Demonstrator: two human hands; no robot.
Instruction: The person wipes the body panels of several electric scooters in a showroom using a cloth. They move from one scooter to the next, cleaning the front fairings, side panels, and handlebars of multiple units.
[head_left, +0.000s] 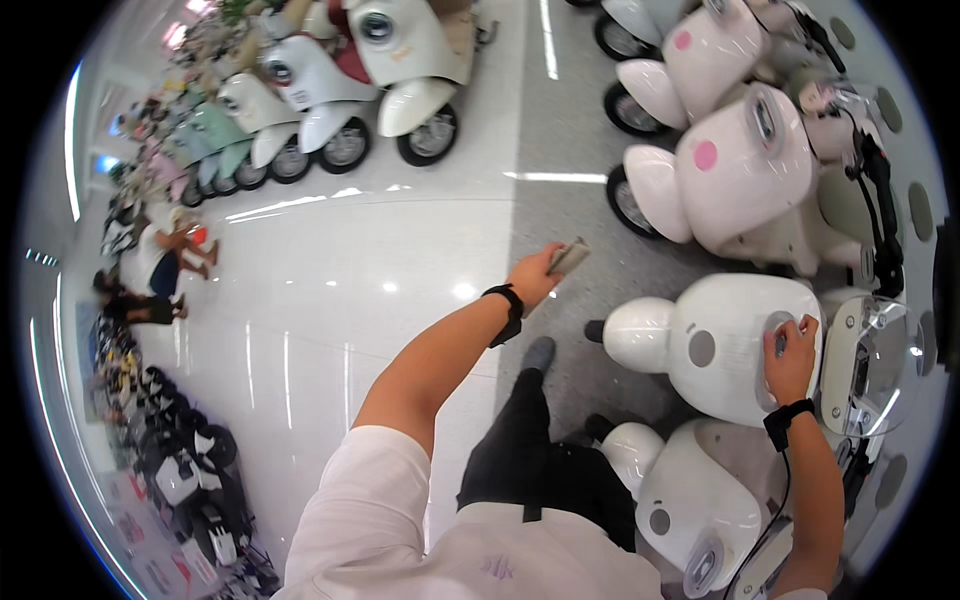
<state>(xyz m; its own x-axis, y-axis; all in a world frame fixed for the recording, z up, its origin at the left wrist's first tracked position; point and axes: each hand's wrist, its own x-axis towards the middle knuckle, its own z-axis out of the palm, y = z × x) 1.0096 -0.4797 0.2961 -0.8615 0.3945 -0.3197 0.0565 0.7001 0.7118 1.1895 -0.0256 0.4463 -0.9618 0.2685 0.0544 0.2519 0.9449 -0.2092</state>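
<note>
My left hand (535, 279) is stretched out over the floor, gripping a small flat beige object (570, 256); what it is made of cannot be told. On the right, my right hand (792, 358) rests on the front of a white electric scooter (735, 382), with its fingers apart over the round headlight (775, 390) and partly covering it. I see nothing held in that hand. The scooter has a grey round spot on its front panel and a clear windscreen (889, 375) behind the headlight. Black bands circle both wrists, and a cable runs from the right one.
A second white scooter (694, 502) stands close by my legs. Pale pink scooters (742, 172) line up beyond. Across the glossy tiled floor (360, 255) runs another scooter row (337, 112). Two people (161, 251) are at the far left, near black motorcycles (195, 472).
</note>
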